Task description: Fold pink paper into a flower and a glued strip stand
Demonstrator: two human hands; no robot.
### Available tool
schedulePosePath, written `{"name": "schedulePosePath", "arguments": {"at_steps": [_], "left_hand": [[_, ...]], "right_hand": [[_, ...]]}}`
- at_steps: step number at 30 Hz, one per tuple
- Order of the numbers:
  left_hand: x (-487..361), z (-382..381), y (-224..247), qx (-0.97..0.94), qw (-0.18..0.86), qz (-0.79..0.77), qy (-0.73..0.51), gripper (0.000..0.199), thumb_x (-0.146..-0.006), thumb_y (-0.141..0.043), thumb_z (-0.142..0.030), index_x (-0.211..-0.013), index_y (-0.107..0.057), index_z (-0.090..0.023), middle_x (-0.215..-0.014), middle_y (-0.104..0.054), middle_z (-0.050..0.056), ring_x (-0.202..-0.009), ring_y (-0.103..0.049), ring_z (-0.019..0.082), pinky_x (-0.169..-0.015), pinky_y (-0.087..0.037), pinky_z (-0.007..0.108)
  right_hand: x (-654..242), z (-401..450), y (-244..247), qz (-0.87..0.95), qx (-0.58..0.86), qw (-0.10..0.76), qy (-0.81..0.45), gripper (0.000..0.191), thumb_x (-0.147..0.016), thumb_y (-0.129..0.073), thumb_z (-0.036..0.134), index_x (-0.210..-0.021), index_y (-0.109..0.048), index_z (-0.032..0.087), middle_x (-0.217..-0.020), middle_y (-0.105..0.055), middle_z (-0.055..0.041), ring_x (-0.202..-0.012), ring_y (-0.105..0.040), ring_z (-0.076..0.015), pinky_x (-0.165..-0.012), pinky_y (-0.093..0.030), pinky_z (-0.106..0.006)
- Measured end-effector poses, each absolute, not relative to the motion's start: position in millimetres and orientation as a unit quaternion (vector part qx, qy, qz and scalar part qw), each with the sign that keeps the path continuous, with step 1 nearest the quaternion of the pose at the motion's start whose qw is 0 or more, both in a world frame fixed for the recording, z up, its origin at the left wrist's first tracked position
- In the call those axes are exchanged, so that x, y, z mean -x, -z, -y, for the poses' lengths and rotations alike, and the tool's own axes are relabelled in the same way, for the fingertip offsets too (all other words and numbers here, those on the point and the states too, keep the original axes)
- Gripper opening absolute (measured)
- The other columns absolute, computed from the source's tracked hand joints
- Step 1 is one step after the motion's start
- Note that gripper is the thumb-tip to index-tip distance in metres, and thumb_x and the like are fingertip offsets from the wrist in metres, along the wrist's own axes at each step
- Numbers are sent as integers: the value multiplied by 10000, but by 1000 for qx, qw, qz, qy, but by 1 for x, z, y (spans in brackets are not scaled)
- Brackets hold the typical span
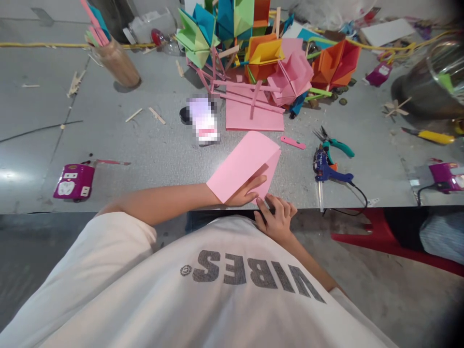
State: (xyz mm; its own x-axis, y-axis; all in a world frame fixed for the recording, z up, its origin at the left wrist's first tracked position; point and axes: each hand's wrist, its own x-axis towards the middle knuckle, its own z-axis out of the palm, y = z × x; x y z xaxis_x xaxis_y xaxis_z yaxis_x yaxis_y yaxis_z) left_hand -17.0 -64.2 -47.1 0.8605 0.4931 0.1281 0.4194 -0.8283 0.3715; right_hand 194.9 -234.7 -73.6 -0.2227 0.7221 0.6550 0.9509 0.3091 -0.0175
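A sheet of pink paper (244,162) is bent over on itself at the table's front edge. My left hand (241,195) reaches between its two layers, fingers stretched out and lying on the lower layer, while the upper layer covers part of the hand. At the paper's near corner, my right hand (277,217) has its fingers bent and closed on the edge; the exact grip is partly hidden. Just beyond lies a stack of pink paper (253,123), with pink sticks resting on it. A small pink cutter (293,142) lies right of the bent sheet.
A phone (203,121) lies beyond my left hand. Folded paper flowers (264,50) crowd the back. Pliers (339,145) and a blue glue gun (329,171) lie to the right. A stick-filled cup (118,63) and a purple box (74,181) stand left.
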Motion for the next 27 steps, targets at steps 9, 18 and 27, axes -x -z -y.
{"name": "schedulePosePath", "arguments": {"at_steps": [9,18,27], "left_hand": [[19,66,42,-943,181,-262,-98,646,-1197,-508,-482,-1824,-490,-328,-1908,-457,105,-1741,-472,415,-1480,-317,645],[17,55,30,-963,163,-176,-123,516,-1208,-527,-376,-1707,-655,-343,-1886,-493,101,-1750,-487,366,-1474,-360,588],[16,56,24,-959,160,-179,-151,476,-1215,-515,-367,-1639,-726,-327,-1885,-488,121,-1779,-449,340,-1483,-368,589]], "right_hand": [[-194,230,60,772,560,237,186,464,-1107,-723,551,-1452,-801,250,-1430,-801,-167,-1187,-640,-325,-1039,-407,-476],[-195,231,66,773,560,232,185,480,-1136,-650,579,-1482,-796,280,-1386,-817,-148,-1215,-647,-326,-1072,-381,-489],[-190,227,57,785,548,222,185,587,-1187,-551,633,-1451,-794,168,-1208,-808,-152,-1218,-604,-315,-1081,-374,-480]]}}
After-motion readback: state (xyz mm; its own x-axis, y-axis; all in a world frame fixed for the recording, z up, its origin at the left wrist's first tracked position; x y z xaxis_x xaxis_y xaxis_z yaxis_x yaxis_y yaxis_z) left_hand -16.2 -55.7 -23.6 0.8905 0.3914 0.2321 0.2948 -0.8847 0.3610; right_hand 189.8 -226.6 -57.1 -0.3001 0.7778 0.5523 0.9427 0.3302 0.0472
